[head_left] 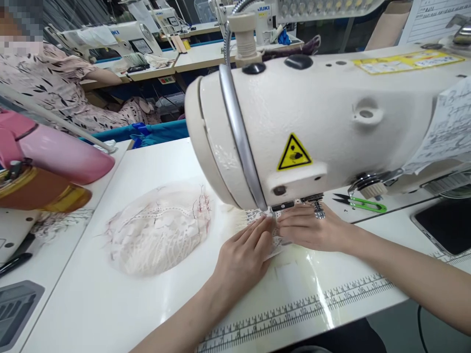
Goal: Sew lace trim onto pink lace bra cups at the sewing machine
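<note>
My left hand (245,247) lies on the table under the sewing machine head (235,142), its fingers closed on a piece of white lace fabric (276,245). Beside it, from the right, my right hand (312,228) has its fingers pressed together on the same lace, close to the presser foot area. The fingertips of both hands nearly meet there. The machine head partly hides the needle, and my hands cover most of the lace. Left of the hands, a loose heap of pale lace pieces (162,230) with stray reddish threads shows on the white table.
Green-handled thread snips (362,202) and a phone (445,223) lie to the right. A printed ruler (287,314) runs along the front edge. At left stand a pink bottle (62,147) and an amber cup (44,191). A person (55,88) sits beyond, near other sewing machines.
</note>
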Demonstrator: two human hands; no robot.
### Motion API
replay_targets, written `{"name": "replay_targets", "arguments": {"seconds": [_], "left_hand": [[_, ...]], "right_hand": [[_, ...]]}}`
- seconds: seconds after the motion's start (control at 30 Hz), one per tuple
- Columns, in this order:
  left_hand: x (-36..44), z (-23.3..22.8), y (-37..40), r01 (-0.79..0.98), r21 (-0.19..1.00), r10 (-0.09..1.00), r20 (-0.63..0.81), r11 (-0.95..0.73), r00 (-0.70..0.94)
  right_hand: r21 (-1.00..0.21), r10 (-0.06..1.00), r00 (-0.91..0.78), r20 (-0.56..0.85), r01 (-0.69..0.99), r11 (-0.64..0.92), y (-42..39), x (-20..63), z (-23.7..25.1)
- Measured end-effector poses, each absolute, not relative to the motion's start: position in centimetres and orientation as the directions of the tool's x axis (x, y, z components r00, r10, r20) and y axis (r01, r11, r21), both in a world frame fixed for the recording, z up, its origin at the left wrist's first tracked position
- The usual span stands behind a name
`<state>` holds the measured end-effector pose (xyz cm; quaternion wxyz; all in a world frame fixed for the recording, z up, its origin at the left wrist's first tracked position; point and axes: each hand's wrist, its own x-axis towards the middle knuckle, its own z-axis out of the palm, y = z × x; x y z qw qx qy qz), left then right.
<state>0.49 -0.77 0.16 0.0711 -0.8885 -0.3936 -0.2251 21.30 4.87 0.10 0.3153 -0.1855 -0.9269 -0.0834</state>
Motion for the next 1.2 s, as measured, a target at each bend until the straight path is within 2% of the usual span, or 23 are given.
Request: {"name": "replay_targets", "arguments": {"seconds": [0.13,0.33,0.53,0.77,0.9,1.03,1.2], "left_hand": [[0.1,0.3,-0.6,0.761,0.083,0.708,0.444,-0.643,0.549],[0.0,0.2,-0.4,0.799,0.095,0.751,0.422,-0.594,0.508],[-0.1,0.0,-0.3,0.806,0.059,0.746,0.423,-0.589,0.514],[0.1,0.0,-0.1,0.82,0.034,0.754,0.416,-0.572,0.509],[0.1,0.1,-0.1,0.821,0.056,0.763,0.41,-0.568,0.5],[0.1,0.1,-0.1,0.816,0.037,0.756,0.402,-0.577,0.516],[0.1,0.0,-0.1,0.795,0.006,0.728,0.406,-0.606,0.552]], "right_hand": [[-0.101,0.332,-0.783,0.526,0.33,0.939,4.9,20.8,-1.1],[-0.165,0.365,-0.777,0.513,0.328,0.93,5.0,20.5,-1.7],[-0.158,0.399,-0.769,0.499,0.372,0.915,5.0,20.6,-2.0],[-0.067,0.441,-0.771,0.46,0.464,0.883,4.7,20.7,-0.8],[-0.067,0.434,-0.732,0.526,0.473,0.878,4.7,20.6,-0.4],[-0.015,0.416,-0.683,0.6,0.511,0.86,5.0,20.6,-0.8],[-0.094,0.454,-0.735,0.503,0.476,0.874,5.7,20.8,-1.9]]}}
